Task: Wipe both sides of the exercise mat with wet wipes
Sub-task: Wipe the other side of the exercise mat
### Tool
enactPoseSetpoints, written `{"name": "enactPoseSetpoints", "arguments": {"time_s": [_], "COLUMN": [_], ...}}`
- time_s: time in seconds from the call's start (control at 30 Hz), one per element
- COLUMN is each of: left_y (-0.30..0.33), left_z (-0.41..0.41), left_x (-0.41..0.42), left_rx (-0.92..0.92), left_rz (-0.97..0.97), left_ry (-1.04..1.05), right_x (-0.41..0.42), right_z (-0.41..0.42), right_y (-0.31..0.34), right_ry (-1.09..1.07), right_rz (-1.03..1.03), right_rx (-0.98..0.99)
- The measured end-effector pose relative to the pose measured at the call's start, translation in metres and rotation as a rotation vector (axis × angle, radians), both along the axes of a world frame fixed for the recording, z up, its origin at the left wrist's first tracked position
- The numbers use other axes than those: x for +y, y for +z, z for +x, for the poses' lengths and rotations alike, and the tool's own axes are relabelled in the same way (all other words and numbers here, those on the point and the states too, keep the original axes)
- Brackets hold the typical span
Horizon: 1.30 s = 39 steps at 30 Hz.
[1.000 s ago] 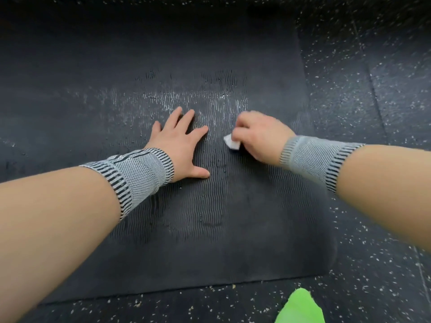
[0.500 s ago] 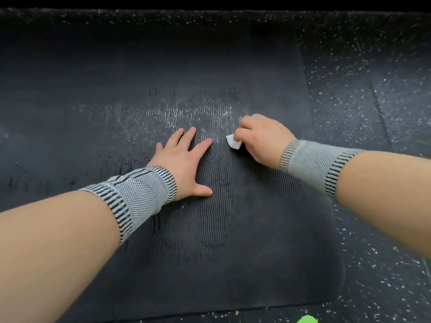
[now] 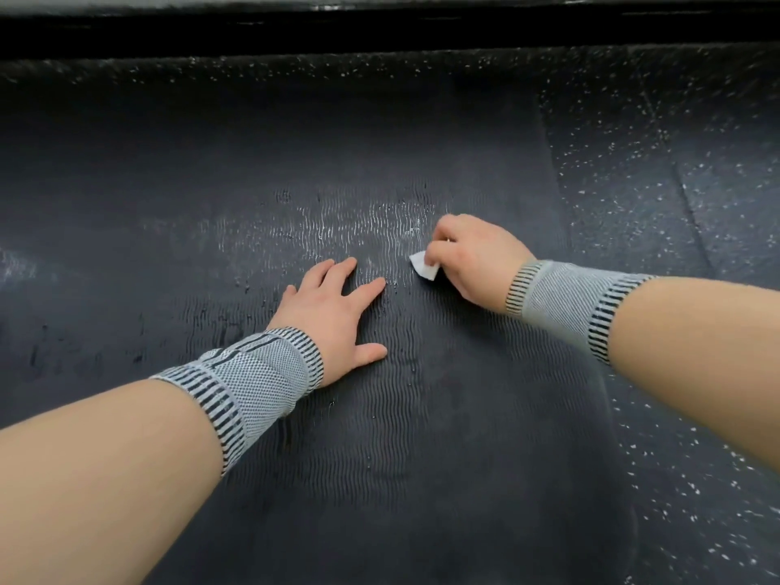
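A: Where is the exercise mat (image 3: pixel 422 479) lying?

B: It is filling the middle of the frame, running from the bottom up toward the black strip (image 3: pixel 380 31) at the top. Its right edge is slanting down the right side against the speckled floor (image 3: pixel 675 213).

A: And the hands?

B: The left hand (image 3: pixel 333 314) is pressing flat at centre, fingers spread, holding nothing. The right hand (image 3: pixel 472 257), just right of it, is curling round a white wet wipe (image 3: pixel 423 266) against the mat.

A: Room around them?

B: Bare mat is stretching above, left and below both hands.
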<state>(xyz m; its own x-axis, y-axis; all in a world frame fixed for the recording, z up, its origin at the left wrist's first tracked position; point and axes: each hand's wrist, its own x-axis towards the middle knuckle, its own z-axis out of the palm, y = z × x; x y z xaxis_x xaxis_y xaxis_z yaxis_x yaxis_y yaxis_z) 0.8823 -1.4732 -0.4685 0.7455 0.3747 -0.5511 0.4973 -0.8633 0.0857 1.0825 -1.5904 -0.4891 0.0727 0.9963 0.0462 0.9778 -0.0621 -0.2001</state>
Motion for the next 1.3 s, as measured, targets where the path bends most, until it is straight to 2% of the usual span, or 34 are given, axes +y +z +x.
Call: {"name": "enactPoseSetpoints", "arguments": {"time_s": [0.1, 0.2, 0.27, 0.37, 0.43, 0.53, 0.63, 0.73, 0.87, 1.0, 1.13, 1.3], "left_y": [0.000, -0.001, -0.002, 0.001, 0.004, 0.007, 0.005, 0.005, 0.011, 0.011, 0.001, 0.001], "left_z": [0.000, -0.002, -0.001, 0.001, 0.005, 0.016, 0.036, 0.064, 0.101, 0.126, 0.132, 0.135], "left_x": [0.000, -0.001, -0.001, 0.000, 0.004, 0.015, 0.033, 0.051, 0.071, 0.097, 0.103, 0.102], "left_rx": [-0.015, -0.014, -0.006, -0.008, -0.039, -0.093, -0.117, -0.063, -0.007, 0.007, 0.083, 0.111], "left_rz": [-0.004, -0.004, 0.000, 0.002, 0.010, 0.036, 0.055, 0.054, 0.066, 0.074, 0.027, 0.008], "left_ry": [0.012, 0.018, 0.014, 0.011, 0.010, 0.015, 0.047, 0.087, 0.114, 0.110, 0.112, 0.138], "right_x": [-0.035, -0.036, -0.011, 0.034, 0.036, 0.006, -0.008, 0.026, 0.066, 0.028, 0.035, 0.101], "right_z": [-0.019, -0.016, -0.002, 0.020, 0.022, 0.009, 0.010, 0.030, 0.048, 0.031, 0.055, 0.098], "right_y": [0.001, 0.002, -0.001, 0.001, 0.001, -0.001, -0.003, -0.001, 0.003, -0.003, -0.004, -0.005], "right_ry": [0.197, 0.243, 0.188, -0.040, -0.108, 0.055, 0.164, 0.063, -0.200, -0.004, 0.108, -0.216], "right_rz": [-0.001, -0.067, -0.070, -0.082, -0.114, -0.001, -0.041, -0.046, -0.094, 0.070, 0.019, -0.009], "right_rx": [0.002, -0.025, -0.050, -0.067, -0.042, 0.019, 0.009, -0.017, -0.023, 0.063, 0.051, 0.010]}}
